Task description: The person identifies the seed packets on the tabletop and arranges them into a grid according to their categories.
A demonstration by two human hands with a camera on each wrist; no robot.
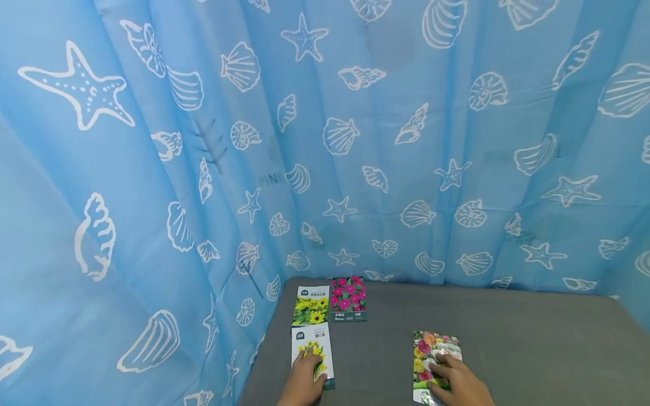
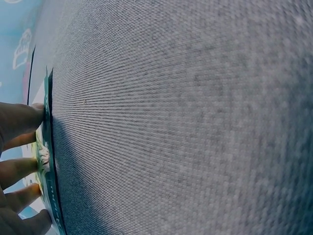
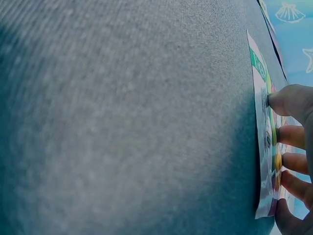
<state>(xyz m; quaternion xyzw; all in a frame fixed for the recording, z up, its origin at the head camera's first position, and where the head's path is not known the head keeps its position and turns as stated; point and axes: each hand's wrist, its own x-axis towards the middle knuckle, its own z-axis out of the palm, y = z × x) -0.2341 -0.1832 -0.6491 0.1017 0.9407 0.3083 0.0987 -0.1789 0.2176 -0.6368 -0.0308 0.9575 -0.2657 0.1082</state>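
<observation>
On the grey table lies a white seed packet (image 1: pixel 313 338) picturing yellow flowers. My left hand (image 1: pixel 303 379) rests on its lower part, fingers spread over the face and thumb towards its right edge. The left wrist view shows those fingertips (image 2: pixel 30 165) touching the packet's face. Further right, my right hand (image 1: pixel 459 381) lies on a seed packet with colourful blooms (image 1: pixel 422 352). Its fingertips (image 3: pixel 288 161) press on that packet in the right wrist view, and the packet lies close against the cloth. Both hands partly cover the flower pictures.
Just behind the left packet lies another with yellow daisy-like flowers (image 1: pixel 311 307). Beside it is a packet with magenta flowers (image 1: pixel 348 299). A blue curtain (image 1: pixel 386 169) printed with white shells and starfish hangs along the back and left of the grey table (image 1: pixel 548 338).
</observation>
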